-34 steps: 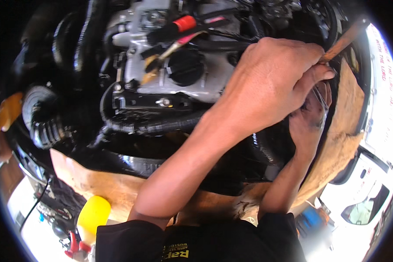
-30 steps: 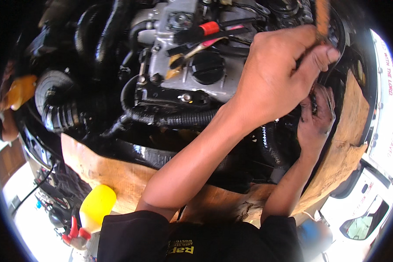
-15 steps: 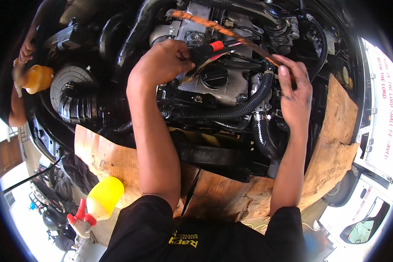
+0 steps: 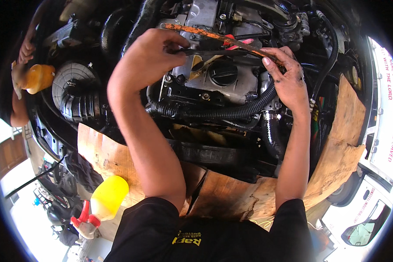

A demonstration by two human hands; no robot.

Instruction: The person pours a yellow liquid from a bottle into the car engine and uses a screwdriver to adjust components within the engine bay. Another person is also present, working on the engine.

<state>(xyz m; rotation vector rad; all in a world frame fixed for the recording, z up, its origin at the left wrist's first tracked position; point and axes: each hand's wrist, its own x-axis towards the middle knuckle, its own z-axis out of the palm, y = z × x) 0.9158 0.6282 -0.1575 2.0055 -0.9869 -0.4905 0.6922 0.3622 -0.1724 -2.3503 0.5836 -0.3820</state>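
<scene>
A long thin strip, speckled orange and darkening toward its right end, arches over the engine. My right hand pinches its right end between thumb and fingers. My left hand is closed on the left end of a narrow black strip that runs across to my right hand. I cannot tell whether the two lengths are one loop. Behind them lies a red-handled tool, partly covered. Below the strips is the black oil filler cap.
Stained cardboard covers the car's front edge. A yellow spray bottle with a red trigger stands on it at lower left. A ribbed black hose crosses the engine. At the left edge show a person's arm and an orange-yellow container.
My left hand has moved left and slightly up, drawing the black strip straighter. The orange strip's left end sits lower, and the strip lies flatter.
</scene>
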